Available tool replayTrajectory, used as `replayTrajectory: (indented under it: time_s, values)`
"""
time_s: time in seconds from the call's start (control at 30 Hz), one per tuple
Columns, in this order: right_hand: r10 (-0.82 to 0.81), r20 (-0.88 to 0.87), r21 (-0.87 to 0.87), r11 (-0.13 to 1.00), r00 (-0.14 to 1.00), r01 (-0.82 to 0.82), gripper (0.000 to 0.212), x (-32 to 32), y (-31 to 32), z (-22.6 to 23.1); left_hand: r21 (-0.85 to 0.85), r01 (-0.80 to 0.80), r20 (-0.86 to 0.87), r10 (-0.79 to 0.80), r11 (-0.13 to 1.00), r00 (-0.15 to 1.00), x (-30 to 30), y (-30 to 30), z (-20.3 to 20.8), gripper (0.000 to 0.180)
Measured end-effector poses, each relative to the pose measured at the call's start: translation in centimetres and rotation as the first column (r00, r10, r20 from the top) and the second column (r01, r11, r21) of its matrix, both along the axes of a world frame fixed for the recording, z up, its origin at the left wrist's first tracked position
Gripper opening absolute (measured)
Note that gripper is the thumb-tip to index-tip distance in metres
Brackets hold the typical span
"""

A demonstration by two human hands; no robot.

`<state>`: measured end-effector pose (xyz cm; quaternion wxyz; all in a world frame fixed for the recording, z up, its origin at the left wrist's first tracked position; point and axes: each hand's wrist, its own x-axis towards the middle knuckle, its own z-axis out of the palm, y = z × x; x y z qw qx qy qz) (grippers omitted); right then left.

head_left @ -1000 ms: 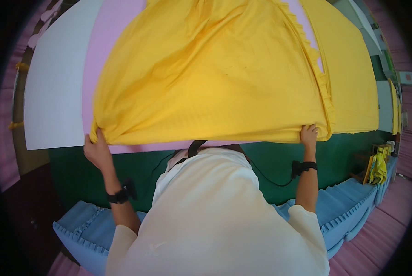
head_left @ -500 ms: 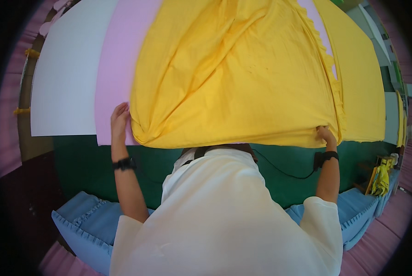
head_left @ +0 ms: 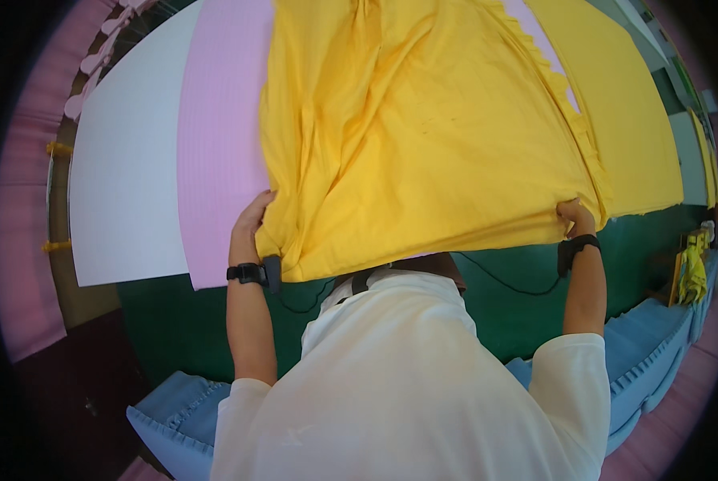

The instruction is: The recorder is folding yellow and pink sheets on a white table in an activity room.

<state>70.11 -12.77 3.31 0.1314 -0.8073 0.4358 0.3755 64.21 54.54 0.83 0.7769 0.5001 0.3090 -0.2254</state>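
Note:
A large yellow cloth [head_left: 455,160] with a ruffled right edge lies over a pink, finely lined sheet [head_left: 219,144]. My left hand [head_left: 255,212] is at the cloth's left edge near the front corner. Its fingers are closed on the edge, partly hidden by the fabric, which is bunched into folds beside it. Near the front right corner, my right hand [head_left: 575,215] pinches the cloth with thumb and fingers. Between the two hands the front edge of the cloth hangs fairly taut. Both wrists wear black bands.
Left of the pink sheet is a flat white board or sheet [head_left: 131,176]. Another yellow piece [head_left: 627,120] lies flat on the right. Below are a green floor [head_left: 183,321] and blue ruffle-edged padded pieces [head_left: 647,341]. A dark cable [head_left: 499,293] runs from my right wrist.
My left hand has drawn the cloth's left edge to the right, baring more of the pink sheet and deepening the folds. The right hand keeps its pinch. The whole view has shifted slightly.

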Motion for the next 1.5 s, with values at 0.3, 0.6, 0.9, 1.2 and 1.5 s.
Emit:
replayTrajectory:
  time_s: [0.3,0.6,0.9,1.2,1.5]
  values:
    - [0.010,0.101,-0.003,1.000,0.995,-0.009,0.089,-0.4,-2.7,-2.3,0.676,-0.146,0.234,-0.022,0.722,0.972,-1.5,5.4,2.8,0.026]
    - [0.159,0.088,-0.095,0.984,0.983,-0.151,0.089,-0.6,-1.1,-0.9,0.983,0.135,-0.087,0.324,-0.128,0.942,-9.7,13.9,3.0,0.076]
    - [0.213,0.172,-0.141,0.972,0.962,-0.190,0.089,-0.8,-1.1,-1.9,-0.339,-0.142,0.104,0.186,0.930,0.977,-20.3,16.9,-0.7,0.035]
    - [0.187,0.159,-0.107,0.979,0.969,-0.171,0.088,-0.4,-1.6,-1.8,0.695,-0.596,0.468,0.378,0.402,0.799,-18.4,6.3,-1.3,0.042]
    - [0.186,0.201,-0.147,0.976,0.962,-0.158,0.089,-0.8,-1.1,-1.4,0.871,-0.271,0.256,0.094,0.410,0.962,-16.8,5.2,4.5,0.041]
